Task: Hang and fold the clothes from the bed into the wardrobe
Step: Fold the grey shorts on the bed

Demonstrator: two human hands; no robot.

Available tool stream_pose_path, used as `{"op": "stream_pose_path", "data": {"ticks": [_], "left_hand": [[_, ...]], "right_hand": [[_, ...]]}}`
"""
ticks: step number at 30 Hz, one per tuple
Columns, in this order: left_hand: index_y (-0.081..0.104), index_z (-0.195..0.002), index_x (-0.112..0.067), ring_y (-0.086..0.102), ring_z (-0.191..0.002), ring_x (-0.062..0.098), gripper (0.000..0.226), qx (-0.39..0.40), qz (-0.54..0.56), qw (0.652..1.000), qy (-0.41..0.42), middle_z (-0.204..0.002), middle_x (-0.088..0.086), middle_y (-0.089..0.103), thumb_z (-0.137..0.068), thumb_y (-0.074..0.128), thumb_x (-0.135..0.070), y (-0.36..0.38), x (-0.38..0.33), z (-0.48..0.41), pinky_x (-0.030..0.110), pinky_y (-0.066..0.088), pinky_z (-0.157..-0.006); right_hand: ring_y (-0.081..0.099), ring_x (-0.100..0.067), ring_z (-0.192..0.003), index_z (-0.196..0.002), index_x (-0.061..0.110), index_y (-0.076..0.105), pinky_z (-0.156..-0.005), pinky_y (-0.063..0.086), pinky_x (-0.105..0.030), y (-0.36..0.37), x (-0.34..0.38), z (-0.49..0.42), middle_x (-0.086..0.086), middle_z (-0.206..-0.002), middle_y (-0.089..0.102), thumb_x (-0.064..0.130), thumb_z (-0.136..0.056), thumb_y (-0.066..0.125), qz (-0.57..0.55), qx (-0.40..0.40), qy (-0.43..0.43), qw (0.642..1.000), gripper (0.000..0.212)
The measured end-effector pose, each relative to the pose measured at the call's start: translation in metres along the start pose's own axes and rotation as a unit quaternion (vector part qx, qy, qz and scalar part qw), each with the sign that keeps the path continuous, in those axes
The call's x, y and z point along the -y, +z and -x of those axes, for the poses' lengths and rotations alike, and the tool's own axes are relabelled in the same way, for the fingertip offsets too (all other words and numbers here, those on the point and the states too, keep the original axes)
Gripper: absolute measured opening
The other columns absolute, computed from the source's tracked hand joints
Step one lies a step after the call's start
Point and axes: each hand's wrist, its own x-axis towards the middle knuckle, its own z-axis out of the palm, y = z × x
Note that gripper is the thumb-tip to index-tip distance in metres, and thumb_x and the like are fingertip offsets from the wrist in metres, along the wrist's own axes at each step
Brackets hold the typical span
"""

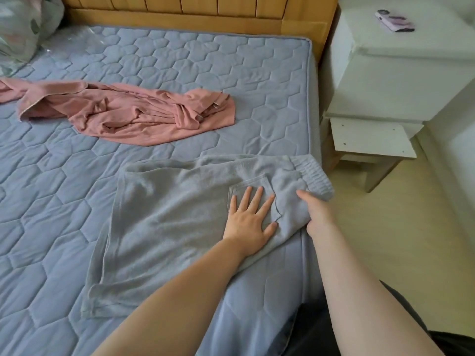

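Head cam: grey pants (167,214) lie spread flat on the mattress (205,73), at its near right corner, with the elastic waistband (314,173) hanging just past the mattress's right edge and the hems pointing toward the near left. The fabric looks like terry or fleece. I can't tell if they're shorts or long legs folded over. My left hand (250,222) is flat, palm down with fingers straight and spread, pressing on the patch pocket (266,183) just inside the waistband. It isn't grasping anything. My right hand (316,214) is at the mattress's right edge, pinching a bunch of the pants just below the waistband: thumb on top, fingers tucked under the cloth and out of sight. The two hands are close but not touching. A pink garment (144,116) lies crumpled in a long heap across the middle of the mattress, well apart from the pants, with its far end running off the left of frame. A clear plastic bag (23,29) with patterned fabric inside sits at the mattress's far left corner. The wooden headboard (205,11) runs along the far edge. A white nightstand (398,73) stands off the mattress's right side near the head end, with a phone (394,21) in a pink case lying on top.
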Motion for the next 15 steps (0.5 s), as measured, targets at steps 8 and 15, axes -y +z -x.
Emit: {"op": "stream_pose_path", "data": {"ticks": [8,15], "left_hand": [[0.010,-0.151,-0.036,-0.013,-0.146,0.016,0.074,0.086,0.158,0.983,0.027,-0.160,-0.006,-0.005,-0.089,0.048,-0.027,-0.025,-0.005,-0.012,0.046,-0.010,-0.116],[0.053,-0.128,-0.019,0.057,-0.117,0.019,0.034,0.011,0.800,0.553,-0.233,-0.134,0.004,0.055,-0.099,0.036,-0.020,-0.074,0.046,0.011,0.031,0.043,-0.095]], "right_hand": [[0.063,-0.032,-0.102,-0.113,-0.003,0.061,-0.083,0.051,-0.035,-0.001,0.012,0.022,-0.017,-0.111,0.065,0.007,-0.085,0.060,0.037,-0.142,-0.135,0.980,0.030],[0.051,-0.006,-0.069,-0.095,0.011,0.053,-0.057,0.037,-0.010,0.016,0.001,0.093,0.009,-0.078,0.055,0.003,-0.086,0.059,0.203,0.014,-0.492,0.846,0.013]]}}
